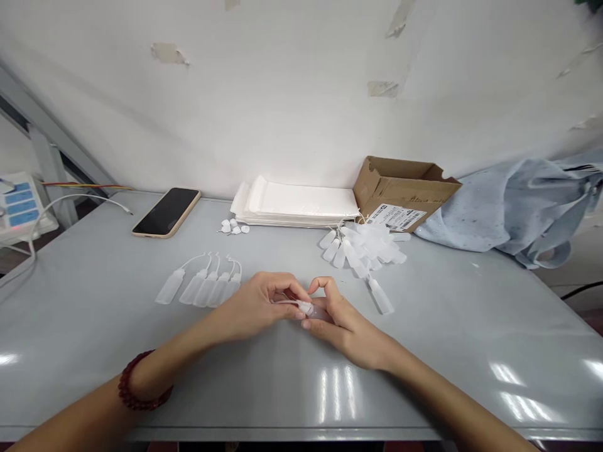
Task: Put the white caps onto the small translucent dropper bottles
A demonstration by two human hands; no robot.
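Observation:
Over the middle of the table, my right hand (346, 323) grips a small translucent plastic bottle (321, 313), tilted on its side with its neck toward the left. My left hand (264, 304) pinches the white cap (306, 307) at the bottle's neck, and a thin white stem runs back from it under the fingers. Whether the cap is fully seated is hidden. Left of my hands lies a row of several similar flat bottles (206, 289) with thin curved stems. To the right is a heap of more bottles (367, 245), and a single bottle (380, 297) lies nearer to me.
Several small white caps (234, 227) lie at the back, by a stack of white padded envelopes (306, 204). An open cardboard box (400, 191) stands behind the heap, beside light blue cloth (494, 207). A phone (167, 213) and a white cable (89, 196) are at the left.

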